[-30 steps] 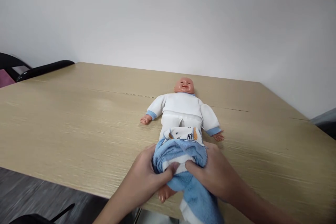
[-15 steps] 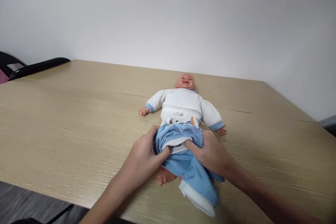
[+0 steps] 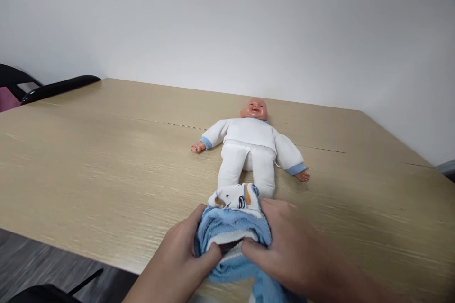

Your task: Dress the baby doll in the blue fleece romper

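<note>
A baby doll lies on its back, head away from me, in a white top with blue cuffs. Its white cloth legs point toward me, with the feet hidden. Blue terry pants with a white edge and a white printed patch are bunched at the lower ends of the legs. My left hand grips the left side of their opening, thumb inside the edge. On the right side, my right hand holds the same opening, its thumb also hooked in. One blue trouser leg hangs below, partly out of frame.
The wooden table has its near edge at lower left. A white partition rises behind it. Black chair parts stand at the far left, and another dark item shows at the bottom left.
Both hands have drawn the pants toward me, from the doll's upper legs down to the lower ends. The white legs now show, while the foot seen earlier is hidden.
</note>
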A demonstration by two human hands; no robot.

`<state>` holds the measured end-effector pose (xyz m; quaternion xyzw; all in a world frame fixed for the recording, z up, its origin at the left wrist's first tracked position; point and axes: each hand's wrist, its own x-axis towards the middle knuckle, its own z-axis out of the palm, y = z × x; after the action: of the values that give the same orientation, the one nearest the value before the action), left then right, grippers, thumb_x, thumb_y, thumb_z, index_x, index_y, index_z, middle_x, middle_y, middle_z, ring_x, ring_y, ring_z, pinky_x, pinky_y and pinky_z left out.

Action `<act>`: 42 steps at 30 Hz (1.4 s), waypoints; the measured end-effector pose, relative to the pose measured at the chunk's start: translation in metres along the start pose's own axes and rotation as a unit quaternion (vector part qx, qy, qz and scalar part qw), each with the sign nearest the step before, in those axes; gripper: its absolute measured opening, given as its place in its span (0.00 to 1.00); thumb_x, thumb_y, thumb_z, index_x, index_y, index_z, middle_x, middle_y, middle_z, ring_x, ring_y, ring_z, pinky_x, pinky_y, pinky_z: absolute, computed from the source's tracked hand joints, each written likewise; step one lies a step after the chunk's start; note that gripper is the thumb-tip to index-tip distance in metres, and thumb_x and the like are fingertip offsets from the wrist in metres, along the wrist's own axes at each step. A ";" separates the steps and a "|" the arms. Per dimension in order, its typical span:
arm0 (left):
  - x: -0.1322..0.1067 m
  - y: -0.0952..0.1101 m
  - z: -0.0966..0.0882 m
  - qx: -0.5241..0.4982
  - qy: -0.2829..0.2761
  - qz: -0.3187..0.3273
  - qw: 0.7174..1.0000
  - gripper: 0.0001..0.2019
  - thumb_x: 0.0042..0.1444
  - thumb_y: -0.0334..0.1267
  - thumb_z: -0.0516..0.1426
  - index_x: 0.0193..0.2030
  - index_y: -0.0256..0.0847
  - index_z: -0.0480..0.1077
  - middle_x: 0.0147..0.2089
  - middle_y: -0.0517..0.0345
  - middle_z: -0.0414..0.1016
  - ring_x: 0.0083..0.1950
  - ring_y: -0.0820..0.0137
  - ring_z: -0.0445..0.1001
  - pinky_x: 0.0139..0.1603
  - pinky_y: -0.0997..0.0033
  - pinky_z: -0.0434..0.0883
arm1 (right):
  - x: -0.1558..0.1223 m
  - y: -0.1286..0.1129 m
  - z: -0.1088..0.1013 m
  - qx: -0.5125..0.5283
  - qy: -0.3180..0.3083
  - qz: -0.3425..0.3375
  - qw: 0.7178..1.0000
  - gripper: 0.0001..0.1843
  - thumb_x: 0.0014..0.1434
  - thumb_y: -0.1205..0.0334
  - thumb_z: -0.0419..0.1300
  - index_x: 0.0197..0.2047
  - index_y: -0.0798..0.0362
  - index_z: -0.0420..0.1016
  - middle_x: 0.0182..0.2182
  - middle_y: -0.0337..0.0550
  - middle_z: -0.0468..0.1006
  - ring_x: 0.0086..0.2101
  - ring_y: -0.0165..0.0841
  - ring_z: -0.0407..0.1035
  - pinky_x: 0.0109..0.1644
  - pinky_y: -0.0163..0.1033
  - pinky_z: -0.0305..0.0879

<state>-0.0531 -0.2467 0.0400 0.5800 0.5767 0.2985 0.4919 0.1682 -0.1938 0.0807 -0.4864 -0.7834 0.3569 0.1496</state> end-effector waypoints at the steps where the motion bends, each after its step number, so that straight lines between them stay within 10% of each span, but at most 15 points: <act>1: 0.000 -0.003 0.001 0.019 0.003 -0.011 1.000 0.17 0.61 0.40 0.60 0.56 0.46 0.75 0.54 0.54 0.83 0.52 0.56 0.80 0.57 0.62 0.75 | 0.001 0.001 0.003 -0.009 -0.006 -0.002 1.000 0.04 0.54 0.64 0.64 0.35 0.47 0.76 0.37 0.42 0.85 0.36 0.42 0.78 0.41 0.46 0.68; 13: 0.003 -0.028 0.016 0.128 0.034 0.007 0.991 0.16 0.67 0.47 0.55 0.55 0.42 0.73 0.60 0.39 0.79 0.63 0.42 0.74 0.67 0.42 0.67 | 0.001 0.014 0.025 -0.116 -0.003 0.034 0.993 0.16 0.61 0.57 0.62 0.51 0.50 0.75 0.47 0.52 0.85 0.47 0.56 0.81 0.46 0.54 0.69; 23: 0.008 -0.041 0.020 -0.068 0.074 0.073 0.992 0.17 0.75 0.45 0.57 0.66 0.46 0.62 0.67 0.49 0.74 0.62 0.59 0.75 0.64 0.62 0.71 | 0.003 0.025 0.020 0.072 0.019 -0.060 0.995 0.15 0.58 0.70 0.63 0.47 0.48 0.80 0.46 0.41 0.88 0.45 0.41 0.82 0.51 0.45 0.75; 33: 0.039 -0.013 -0.010 -0.061 0.039 0.127 0.989 0.11 0.79 0.46 0.53 0.53 0.41 0.69 0.53 0.53 0.77 0.56 0.62 0.75 0.61 0.64 0.71 | 0.032 0.043 -0.002 0.049 0.059 -0.157 0.985 0.08 0.59 0.68 0.66 0.43 0.49 0.80 0.43 0.40 0.87 0.42 0.40 0.80 0.52 0.44 0.75; 38: 0.050 -0.001 -0.036 -0.017 -0.022 0.138 0.990 0.14 0.77 0.48 0.55 0.55 0.41 0.73 0.58 0.51 0.79 0.62 0.59 0.75 0.67 0.62 0.70 | 0.033 0.065 -0.014 0.115 0.026 -0.144 0.983 0.32 0.63 0.53 0.74 0.67 0.48 0.75 0.62 0.49 0.81 0.61 0.49 0.76 0.70 0.52 0.71; 42: 0.050 0.001 -0.054 0.016 -0.057 0.117 0.991 0.19 0.75 0.51 0.59 0.64 0.43 0.71 0.67 0.50 0.76 0.70 0.57 0.72 0.74 0.59 0.67 | 0.026 0.089 -0.016 0.235 -0.005 -0.100 0.967 0.22 0.68 0.47 0.71 0.59 0.48 0.79 0.53 0.45 0.82 0.56 0.45 0.77 0.63 0.46 0.75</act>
<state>-0.0940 -0.1865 0.0476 0.6674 0.4804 0.3112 0.4763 0.2233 -0.1409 0.0264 -0.3547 -0.7230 0.5166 0.2908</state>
